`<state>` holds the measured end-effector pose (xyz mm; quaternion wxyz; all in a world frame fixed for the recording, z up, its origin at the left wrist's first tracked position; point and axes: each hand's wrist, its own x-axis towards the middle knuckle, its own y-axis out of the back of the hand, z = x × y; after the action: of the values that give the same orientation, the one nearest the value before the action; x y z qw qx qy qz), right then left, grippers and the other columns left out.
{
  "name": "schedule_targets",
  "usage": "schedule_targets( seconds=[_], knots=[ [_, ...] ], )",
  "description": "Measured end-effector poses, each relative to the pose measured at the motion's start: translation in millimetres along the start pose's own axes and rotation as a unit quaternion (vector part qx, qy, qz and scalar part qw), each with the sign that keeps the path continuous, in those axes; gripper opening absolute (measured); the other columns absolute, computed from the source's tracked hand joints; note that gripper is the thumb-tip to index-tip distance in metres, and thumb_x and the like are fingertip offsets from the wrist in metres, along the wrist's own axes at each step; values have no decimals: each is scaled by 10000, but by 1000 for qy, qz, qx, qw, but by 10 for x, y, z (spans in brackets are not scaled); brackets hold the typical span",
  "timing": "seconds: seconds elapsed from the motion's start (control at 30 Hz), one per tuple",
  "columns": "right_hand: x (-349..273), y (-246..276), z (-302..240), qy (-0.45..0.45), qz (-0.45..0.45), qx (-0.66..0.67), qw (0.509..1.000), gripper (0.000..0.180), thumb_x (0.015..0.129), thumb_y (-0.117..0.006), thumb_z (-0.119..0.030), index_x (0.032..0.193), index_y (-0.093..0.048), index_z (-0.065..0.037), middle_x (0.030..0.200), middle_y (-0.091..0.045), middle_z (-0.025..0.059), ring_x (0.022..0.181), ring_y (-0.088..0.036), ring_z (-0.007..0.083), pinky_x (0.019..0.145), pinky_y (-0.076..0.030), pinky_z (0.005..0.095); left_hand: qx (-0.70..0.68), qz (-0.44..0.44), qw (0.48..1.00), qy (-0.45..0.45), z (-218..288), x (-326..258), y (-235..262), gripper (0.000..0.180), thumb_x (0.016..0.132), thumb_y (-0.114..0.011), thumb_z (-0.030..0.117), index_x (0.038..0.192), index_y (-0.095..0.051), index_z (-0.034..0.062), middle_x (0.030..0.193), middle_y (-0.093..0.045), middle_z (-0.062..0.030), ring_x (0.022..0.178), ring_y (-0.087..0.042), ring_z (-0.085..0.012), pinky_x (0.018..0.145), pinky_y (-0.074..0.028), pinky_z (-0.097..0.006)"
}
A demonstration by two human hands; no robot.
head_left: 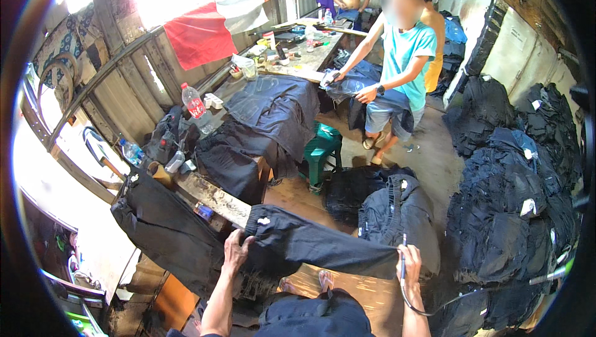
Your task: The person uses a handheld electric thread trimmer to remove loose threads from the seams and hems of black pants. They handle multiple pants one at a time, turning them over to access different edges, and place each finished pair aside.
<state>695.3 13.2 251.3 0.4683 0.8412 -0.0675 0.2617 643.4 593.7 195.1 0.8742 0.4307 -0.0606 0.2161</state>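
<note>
A pair of black elastic-waist pants (pixel 329 244) is stretched sideways in front of me. My left hand (pixel 234 253) grips its waistband end, where a small white tag shows. At the other end my right hand (pixel 410 265) is closed on the leg end and also on a thin metal rod-like tool (pixel 404 253). From that tool a dark thin hose (pixel 417 310) curves down and off to the right. More black garments (pixel 174 234) drape over a ledge to the left of my left hand. Beyond my right hand sits a stack of folded dark pants (pixel 379 213).
Large piles of dark garments (pixel 496 213) line the right side. Past the cloth-covered table (pixel 273 107) stands a person in a light blue shirt (pixel 410 58), handling dark cloth. Other people are farther back. A green stool (pixel 323 148) and plastic bottles (pixel 194 102) are nearby.
</note>
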Motion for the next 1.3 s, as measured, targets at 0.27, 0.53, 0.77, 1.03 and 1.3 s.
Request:
schedule_targets(
  seconds=[0.27, 0.53, 0.77, 1.03, 1.3],
  knots=[
    [1192, 601, 1722, -55, 204, -112, 971, 151, 1073, -638, -38, 1134, -721, 72, 986, -655, 223, 917, -660, 407, 822, -524, 517, -14, -90, 994, 61, 1965, -424, -1595, 322, 1038, -761, 390, 1110, -706, 81, 1006, -753, -177, 898, -754, -434, 748, -604, -529],
    [2850, -137, 796, 108, 153, -32, 982, 197, 953, -747, -34, 1149, -727, -45, 1135, -710, 180, 1072, -681, 389, 957, -545, 479, 11, 133, 985, 106, 1785, -16, -1620, 204, 1054, -732, 238, 1067, -675, 43, 998, -689, -211, 891, -685, -470, 770, -555, -531],
    [1023, -1444, -784, 244, -235, 372, 864, 318, 895, -874, -100, 1190, -756, -106, 1396, -715, 245, 1328, -695, 407, 1162, -555, 503, 24, 2, 999, 37, 47, 923, -821, 357, 1039, -734, 278, 1252, -715, -8, 1242, -738, -224, 1190, -712, -424, 982, -563, -495],
    [183, -2281, -1101, 139, -274, 379, 873, 464, 820, -966, -134, 1219, -738, -78, 1269, -778, 184, 1287, -724, 389, 1186, -504, 592, 192, 148, 970, -18, 63, 1152, -860, 502, 995, -769, 399, 1380, -676, 91, 1265, -701, -127, 1249, -618, -355, 1068, -473, -503],
    [376, -2147, -1245, 19, -280, 378, 882, 225, 1074, -698, -161, 1187, -796, 8, 1179, -817, 184, 1197, -769, 338, 1179, -508, 526, -12, 62, 956, 286, 853, -535, -714, 635, 827, -946, 289, 1340, -662, 44, 1031, -624, -126, 984, -618, -313, 925, -524, -448]
  ],
)
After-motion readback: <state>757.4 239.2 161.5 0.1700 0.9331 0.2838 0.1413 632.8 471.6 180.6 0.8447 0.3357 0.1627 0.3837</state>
